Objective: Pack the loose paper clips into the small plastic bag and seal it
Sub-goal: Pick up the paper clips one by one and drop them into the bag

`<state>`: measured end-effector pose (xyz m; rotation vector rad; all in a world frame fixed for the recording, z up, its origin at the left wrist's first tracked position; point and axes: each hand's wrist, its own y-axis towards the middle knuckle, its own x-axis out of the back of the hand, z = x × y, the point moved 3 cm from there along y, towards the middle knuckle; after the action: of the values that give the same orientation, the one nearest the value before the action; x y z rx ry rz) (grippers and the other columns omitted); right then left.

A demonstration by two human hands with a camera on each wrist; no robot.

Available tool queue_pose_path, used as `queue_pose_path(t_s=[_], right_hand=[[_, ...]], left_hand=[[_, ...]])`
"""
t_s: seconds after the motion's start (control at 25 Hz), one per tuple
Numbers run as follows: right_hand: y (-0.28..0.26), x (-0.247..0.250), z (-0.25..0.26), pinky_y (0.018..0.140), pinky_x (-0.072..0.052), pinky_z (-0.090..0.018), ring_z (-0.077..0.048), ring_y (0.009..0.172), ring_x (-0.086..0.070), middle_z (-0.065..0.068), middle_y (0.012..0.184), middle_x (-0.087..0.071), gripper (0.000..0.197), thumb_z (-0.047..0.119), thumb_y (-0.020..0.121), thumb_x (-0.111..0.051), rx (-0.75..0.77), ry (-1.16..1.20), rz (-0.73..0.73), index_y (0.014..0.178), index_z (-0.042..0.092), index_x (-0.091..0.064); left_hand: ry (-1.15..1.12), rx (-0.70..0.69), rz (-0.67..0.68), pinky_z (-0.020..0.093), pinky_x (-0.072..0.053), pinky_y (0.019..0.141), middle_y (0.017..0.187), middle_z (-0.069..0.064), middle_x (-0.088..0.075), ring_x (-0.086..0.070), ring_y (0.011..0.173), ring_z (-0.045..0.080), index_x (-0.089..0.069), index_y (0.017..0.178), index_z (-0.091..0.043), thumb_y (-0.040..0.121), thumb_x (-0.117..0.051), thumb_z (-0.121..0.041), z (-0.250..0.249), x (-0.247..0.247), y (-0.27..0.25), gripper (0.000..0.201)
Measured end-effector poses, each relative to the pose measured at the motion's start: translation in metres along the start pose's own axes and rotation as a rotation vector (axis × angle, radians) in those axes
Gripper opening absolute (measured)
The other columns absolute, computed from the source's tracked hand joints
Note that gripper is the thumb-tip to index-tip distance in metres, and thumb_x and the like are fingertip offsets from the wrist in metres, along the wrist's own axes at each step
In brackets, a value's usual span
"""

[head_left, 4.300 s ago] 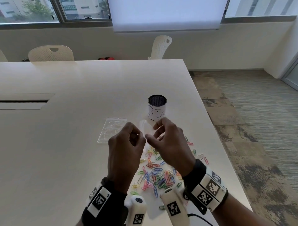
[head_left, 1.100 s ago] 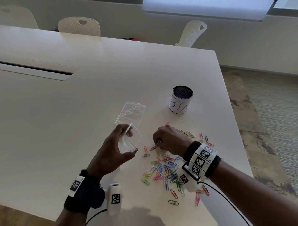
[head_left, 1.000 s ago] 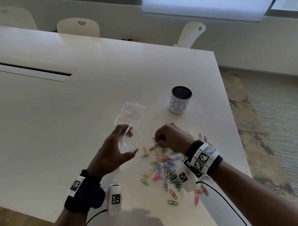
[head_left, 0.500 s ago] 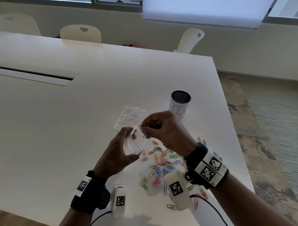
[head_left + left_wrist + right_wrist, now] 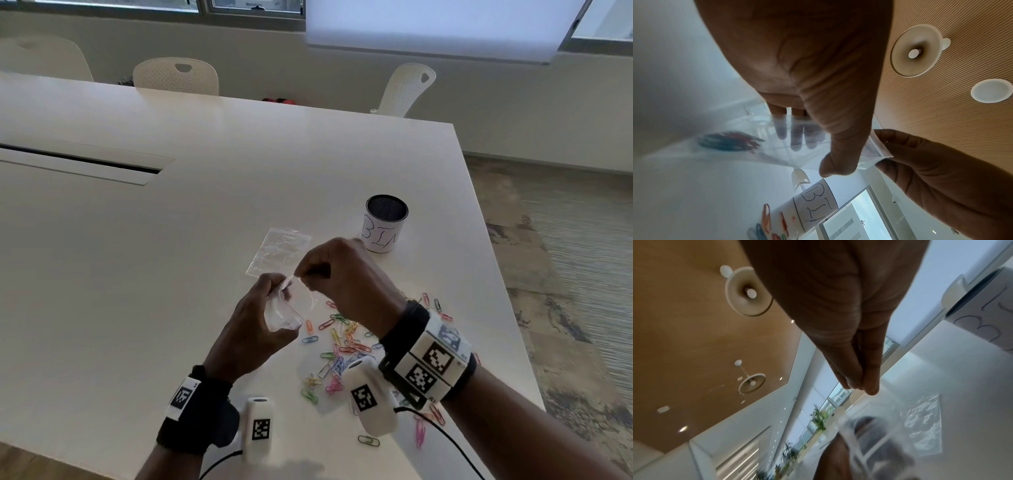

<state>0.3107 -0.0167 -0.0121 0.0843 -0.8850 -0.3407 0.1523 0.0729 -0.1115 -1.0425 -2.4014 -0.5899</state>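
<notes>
My left hand (image 5: 282, 308) holds a small clear plastic bag (image 5: 286, 315) above the white table (image 5: 137, 274), thumb in front and fingers behind it. In the left wrist view, several coloured paper clips (image 5: 729, 142) show blurred inside the bag (image 5: 766, 152). My right hand (image 5: 299, 274) is at the bag's mouth, its fingertips (image 5: 859, 386) pressed together; in the left wrist view they seem to pinch the bag's rim (image 5: 877, 151). No clip shows between them. The loose paper clips (image 5: 342, 346) lie scattered on the table under my right wrist.
A second clear bag (image 5: 279, 251) lies flat just beyond my hands. A black mesh cup labelled BIN (image 5: 383, 224) stands behind my right hand. The table's right edge (image 5: 507, 308) is close to the clips. White chairs (image 5: 176, 77) stand at the far side.
My right hand picked clips from the pile, lifted them to the bag's mouth and now stays there. The left hand raised the bag slightly. Clips now appear inside the bag.
</notes>
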Motion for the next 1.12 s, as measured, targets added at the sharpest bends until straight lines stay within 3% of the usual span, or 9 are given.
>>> queue_pose_path(t_s=[0.12, 0.28, 0.4, 0.52, 0.64, 0.8, 0.96, 1.04, 1.12], right_hand=[[0.008, 0.02, -0.039, 0.076, -0.059, -0.017, -0.011, 0.076, -0.072, -0.005, 0.091, -0.08, 0.012, 0.006, 0.086, -0.08, -0.119, -0.001, -0.064, 0.098, 0.01, -0.082], [0.019, 0.019, -0.105, 0.083, -0.061, -0.027, -0.019, 0.084, -0.076, -0.01, 0.095, -0.081, 0.012, -0.001, 0.086, -0.077, -0.191, -0.166, -0.006, 0.095, 0.005, -0.083], [0.024, 0.003, -0.132, 0.095, -0.06, -0.034, -0.021, 0.1, -0.075, -0.01, 0.114, -0.078, 0.025, -0.004, 0.093, -0.067, -0.187, -0.272, 0.114, 0.11, 0.01, -0.08], [0.022, -0.006, -0.139, 0.1, -0.047, -0.023, -0.021, 0.119, -0.065, -0.005, 0.133, -0.067, 0.039, -0.008, 0.097, -0.056, -0.155, -0.343, 0.282, 0.125, 0.014, -0.073], [0.01, -0.006, -0.141, 0.097, -0.042, -0.017, -0.018, 0.116, -0.062, -0.003, 0.133, -0.062, 0.042, -0.01, 0.098, -0.05, -0.114, -0.366, 0.379, 0.127, 0.013, -0.071], [-0.016, -0.005, -0.125, 0.103, -0.051, -0.028, -0.015, 0.109, -0.062, -0.002, 0.13, -0.06, 0.028, 0.014, 0.104, -0.055, -0.11, -0.338, 0.448, 0.13, 0.013, -0.068], [-0.038, -0.005, -0.106, 0.1, -0.054, -0.034, -0.014, 0.107, -0.061, 0.004, 0.129, -0.057, 0.041, 0.041, 0.095, -0.069, -0.137, -0.338, 0.542, 0.13, 0.02, -0.067], [-0.046, -0.007, -0.102, 0.099, -0.052, -0.031, -0.015, 0.108, -0.062, 0.004, 0.13, -0.056, 0.048, 0.038, 0.087, -0.078, -0.151, -0.371, 0.548, 0.131, 0.024, -0.066], [-0.05, -0.011, -0.1, 0.096, -0.053, -0.027, -0.015, 0.105, -0.064, 0.002, 0.129, -0.058, 0.038, 0.028, 0.089, -0.078, -0.149, -0.356, 0.505, 0.126, 0.022, -0.068]], left_hand=[[-0.008, -0.001, -0.01, 0.004, -0.044, 0.085, 0.108, -0.013, -0.061, -0.063, 0.105, 0.015, -0.051, 0.122, -0.028, 0.081, -0.088, -0.015, 0.002, 0.002, 0.0, 0.057], [-0.006, 0.0, -0.001, 0.005, -0.045, 0.088, 0.111, -0.013, -0.061, -0.063, 0.112, 0.012, -0.05, 0.124, -0.03, 0.082, -0.088, -0.018, 0.003, 0.003, -0.001, 0.058], [-0.014, -0.007, 0.003, 0.006, -0.045, 0.089, 0.112, -0.012, -0.062, -0.063, 0.113, 0.013, -0.05, 0.123, -0.029, 0.082, -0.088, -0.018, 0.003, 0.002, 0.0, 0.057], [-0.012, -0.007, 0.009, 0.006, -0.046, 0.087, 0.111, -0.013, -0.061, -0.063, 0.111, 0.013, -0.05, 0.123, -0.028, 0.082, -0.089, -0.018, 0.003, 0.001, -0.001, 0.057], [-0.012, -0.006, 0.014, 0.006, -0.047, 0.086, 0.11, -0.015, -0.061, -0.063, 0.109, 0.012, -0.05, 0.124, -0.029, 0.081, -0.089, -0.02, 0.004, 0.0, -0.001, 0.058], [-0.012, -0.007, 0.027, 0.007, -0.048, 0.086, 0.112, -0.014, -0.061, -0.063, 0.109, 0.012, -0.051, 0.125, -0.028, 0.081, -0.09, -0.018, 0.005, -0.001, 0.001, 0.06], [-0.011, -0.012, 0.034, 0.008, -0.048, 0.087, 0.113, -0.012, -0.062, -0.063, 0.11, 0.013, -0.051, 0.126, -0.027, 0.082, -0.089, -0.018, 0.003, 0.0, 0.0, 0.059], [-0.014, -0.011, 0.04, 0.008, -0.048, 0.088, 0.112, -0.012, -0.062, -0.063, 0.11, 0.014, -0.051, 0.127, -0.027, 0.082, -0.089, -0.018, 0.003, 0.0, 0.0, 0.059], [-0.013, -0.016, 0.045, 0.008, -0.047, 0.088, 0.112, -0.012, -0.062, -0.063, 0.11, 0.014, -0.051, 0.126, -0.026, 0.082, -0.089, -0.017, 0.002, 0.0, -0.001, 0.059]])
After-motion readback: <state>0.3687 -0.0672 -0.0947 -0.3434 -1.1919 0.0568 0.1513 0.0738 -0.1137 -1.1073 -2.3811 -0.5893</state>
